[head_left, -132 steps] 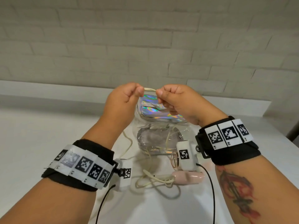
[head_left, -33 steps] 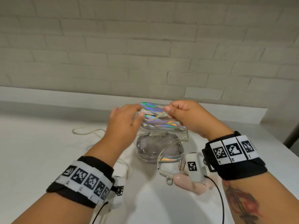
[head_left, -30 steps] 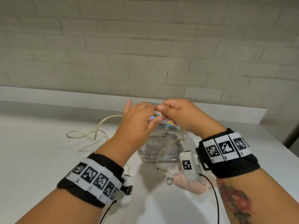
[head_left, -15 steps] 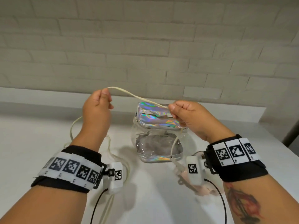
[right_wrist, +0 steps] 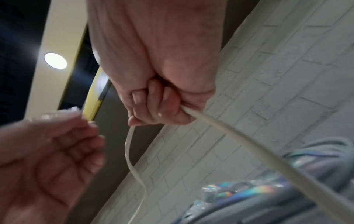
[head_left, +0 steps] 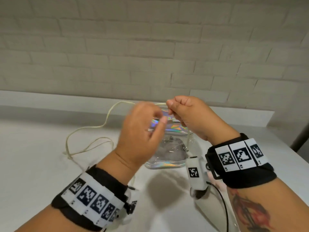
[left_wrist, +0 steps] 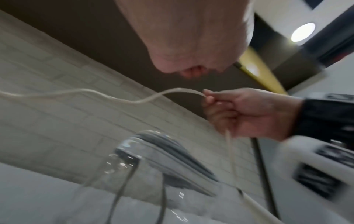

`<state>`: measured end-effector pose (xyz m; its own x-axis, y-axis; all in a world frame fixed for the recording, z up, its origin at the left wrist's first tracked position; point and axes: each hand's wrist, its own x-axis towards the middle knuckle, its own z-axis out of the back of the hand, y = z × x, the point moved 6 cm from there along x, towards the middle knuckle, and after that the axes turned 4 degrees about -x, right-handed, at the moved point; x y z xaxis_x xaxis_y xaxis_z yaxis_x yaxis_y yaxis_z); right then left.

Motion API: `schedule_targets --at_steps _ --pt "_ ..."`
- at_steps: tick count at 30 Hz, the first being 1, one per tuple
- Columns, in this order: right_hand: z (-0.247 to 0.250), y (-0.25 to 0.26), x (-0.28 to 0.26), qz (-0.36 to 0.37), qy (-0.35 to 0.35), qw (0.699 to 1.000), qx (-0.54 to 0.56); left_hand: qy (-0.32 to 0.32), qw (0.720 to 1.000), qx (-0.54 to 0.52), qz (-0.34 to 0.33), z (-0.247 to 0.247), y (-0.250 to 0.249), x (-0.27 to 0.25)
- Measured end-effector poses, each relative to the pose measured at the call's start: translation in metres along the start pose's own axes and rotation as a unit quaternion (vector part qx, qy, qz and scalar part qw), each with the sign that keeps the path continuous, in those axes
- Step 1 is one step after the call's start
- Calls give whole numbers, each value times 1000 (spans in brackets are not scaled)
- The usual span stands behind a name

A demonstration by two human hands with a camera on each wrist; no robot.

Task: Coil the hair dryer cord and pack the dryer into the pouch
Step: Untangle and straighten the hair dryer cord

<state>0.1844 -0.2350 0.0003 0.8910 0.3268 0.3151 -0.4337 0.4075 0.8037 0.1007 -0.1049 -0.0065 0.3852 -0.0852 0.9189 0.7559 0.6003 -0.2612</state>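
My right hand (head_left: 170,106) is raised over the pouch and pinches the cream cord (head_left: 107,119) between thumb and curled fingers. In the right wrist view the right hand (right_wrist: 153,109) shows the cord (right_wrist: 249,144) leaving the fist on both sides. From there the cord arcs left and lies in loose loops on the table. My left hand (head_left: 143,129) is blurred, just left of the right hand, and its fingers (right_wrist: 57,151) are loosely curled with nothing in them. The clear pouch (head_left: 167,153) with a holographic top stands beneath both hands. My right wrist hides the dryer.
The white table (head_left: 33,164) runs to a low ledge and a white brick wall (head_left: 150,47) behind. Black camera cables (head_left: 224,206) trail from both wrists near the front edge. A dark post (head_left: 301,139) stands at the far right.
My left hand has let go of the cord it held stretched out to the left and has swung back beside the right hand. The freed cord now sags in a loop on the left.
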Motion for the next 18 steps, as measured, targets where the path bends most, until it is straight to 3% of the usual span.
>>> schedule_targets --at_steps 2,4,6,11,18 --pt "-4 13 2 9 3 999 52 113 985 -72 110 -35 4 -10" --pt "-8 24 1 14 11 993 116 185 927 -193 262 -64 18 -28" --pt "-11 32 0 21 18 986 167 224 865 -291 343 -83 22 -39" --pt "4 39 5 78 -24 959 272 223 780 -391 436 -83 19 -49" --pt "35 16 0 63 -62 932 351 178 735 -487 437 -50 27 -48"
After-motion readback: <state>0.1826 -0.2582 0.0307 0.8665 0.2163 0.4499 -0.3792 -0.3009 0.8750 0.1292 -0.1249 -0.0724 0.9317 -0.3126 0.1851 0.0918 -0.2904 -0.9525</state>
